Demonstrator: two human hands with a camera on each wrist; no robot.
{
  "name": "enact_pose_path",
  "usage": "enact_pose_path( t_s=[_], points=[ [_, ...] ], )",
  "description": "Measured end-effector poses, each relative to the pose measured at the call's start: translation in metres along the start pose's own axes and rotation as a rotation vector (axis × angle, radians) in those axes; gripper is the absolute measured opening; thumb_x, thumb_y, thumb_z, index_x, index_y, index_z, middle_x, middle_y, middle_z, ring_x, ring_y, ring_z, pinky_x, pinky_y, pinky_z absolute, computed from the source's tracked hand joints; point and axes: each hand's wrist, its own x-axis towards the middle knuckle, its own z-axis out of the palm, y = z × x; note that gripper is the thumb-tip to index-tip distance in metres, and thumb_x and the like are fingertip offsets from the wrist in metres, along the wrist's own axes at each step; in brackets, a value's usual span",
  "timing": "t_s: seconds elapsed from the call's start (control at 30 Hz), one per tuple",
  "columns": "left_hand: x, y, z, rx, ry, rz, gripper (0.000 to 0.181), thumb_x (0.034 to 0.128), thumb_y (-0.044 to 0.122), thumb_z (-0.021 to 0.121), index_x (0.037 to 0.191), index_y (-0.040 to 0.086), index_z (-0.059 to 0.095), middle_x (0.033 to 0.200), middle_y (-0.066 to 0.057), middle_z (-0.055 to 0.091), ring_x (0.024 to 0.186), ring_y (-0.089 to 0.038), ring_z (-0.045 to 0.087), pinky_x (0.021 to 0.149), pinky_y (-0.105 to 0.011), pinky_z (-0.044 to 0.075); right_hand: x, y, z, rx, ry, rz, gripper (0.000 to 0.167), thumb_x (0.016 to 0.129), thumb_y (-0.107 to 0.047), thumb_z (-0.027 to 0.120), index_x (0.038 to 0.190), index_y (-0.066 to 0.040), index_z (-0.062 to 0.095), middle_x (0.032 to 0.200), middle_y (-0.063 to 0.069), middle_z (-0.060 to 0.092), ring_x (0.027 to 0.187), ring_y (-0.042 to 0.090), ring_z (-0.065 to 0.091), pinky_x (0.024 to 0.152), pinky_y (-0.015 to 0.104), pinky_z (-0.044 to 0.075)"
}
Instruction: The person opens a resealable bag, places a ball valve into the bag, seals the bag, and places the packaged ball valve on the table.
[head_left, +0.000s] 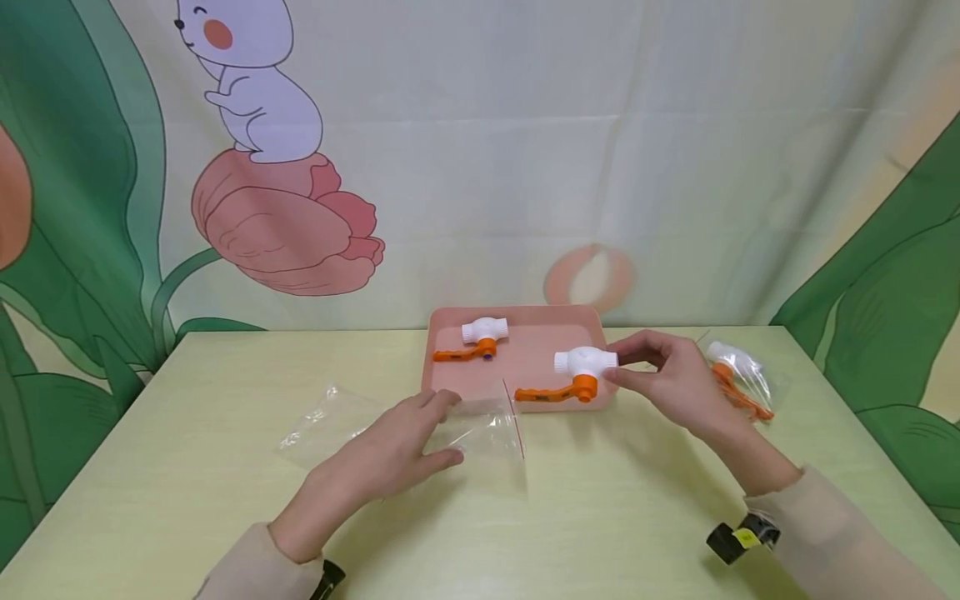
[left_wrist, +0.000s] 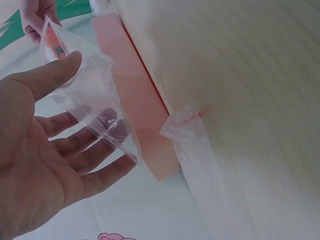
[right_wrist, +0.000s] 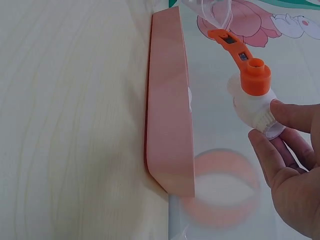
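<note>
My right hand (head_left: 667, 379) pinches one end of a white ball valve (head_left: 587, 363) between thumb and fingertips, above the front right of a pink tray (head_left: 517, 314). The valve's orange lever (right_wrist: 234, 47) points left, its tip at the red-lined mouth of a clear zip bag (head_left: 480, 425). My left hand (head_left: 390, 442) holds that bag in the air, the thumb on one side and the fingers on the other. Through the plastic, the fingertips (left_wrist: 107, 117) show in the left wrist view. A second white valve with an orange lever (head_left: 486, 331) lies in the tray.
At the right of the table lies another valve in a clear bag (head_left: 738, 379). A flat clear bag (head_left: 326, 425) lies on the left, partly behind my left hand. Behind the table's far edge hangs a printed curtain (head_left: 465, 167).
</note>
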Motion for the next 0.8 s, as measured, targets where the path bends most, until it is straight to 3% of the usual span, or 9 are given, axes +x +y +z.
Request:
enact_pose_path(
  t_s=[0.4,0.8],
  points=[
    [0.001,-0.003,0.002,-0.01,0.002,-0.022,0.057,0.0936,0.023,0.078,0.139,0.001,0.051,0.123,-0.015,0.062,0.108,-0.027,0.063,0.094,-0.044,0.053,-0.006,-0.004,0.003,0.062,-0.039,-0.038,0.029,0.088,-0.018,0.085,0.11,-0.005,0.072,0.11,0.009,0.071,0.101,0.025,0.068,0.081,0.029,0.058],
    [0.003,-0.002,0.005,-0.027,0.02,0.025,0.058,0.0949,0.023,0.077,0.14,-0.001,0.049,0.122,-0.017,0.062,0.108,-0.031,0.064,0.093,-0.046,0.053,-0.011,-0.003,0.013,0.145,-0.082,-0.087,0.024,0.086,-0.008,0.084,0.106,0.0,0.072,0.109,0.014,0.071,0.098,0.023,0.07,0.079,0.03,0.059]
  ],
)
